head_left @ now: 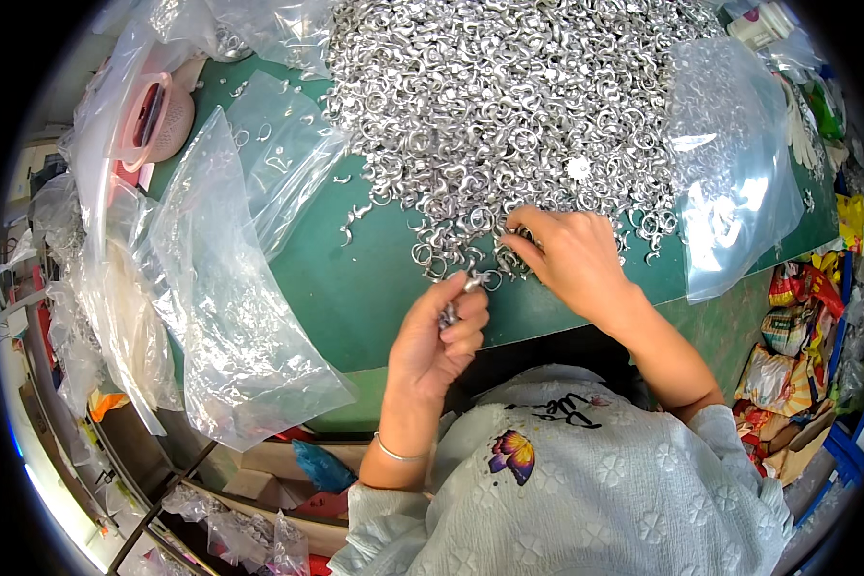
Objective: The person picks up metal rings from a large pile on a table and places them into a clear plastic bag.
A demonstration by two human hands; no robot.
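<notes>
A large heap of small silver metal pieces (508,106), many of them ring-shaped or curved, covers the green table (307,307). Near the table's front edge, my left hand (437,336) is closed around several of these silver pieces. One ring-like piece (490,280) sticks out by its thumb and fingertip. My right hand (580,264) reaches to the heap's near edge, its thumb and index finger bent together among the pieces. Whether a piece is between those fingertips is hidden.
Clear plastic bags lie left of the heap (225,288) and over its right side (729,173). A pink container (168,120) and a white bottle (763,24) stand at the far corners. Below left are boxes with bagged goods (249,538); colourful packages (787,374) are at right.
</notes>
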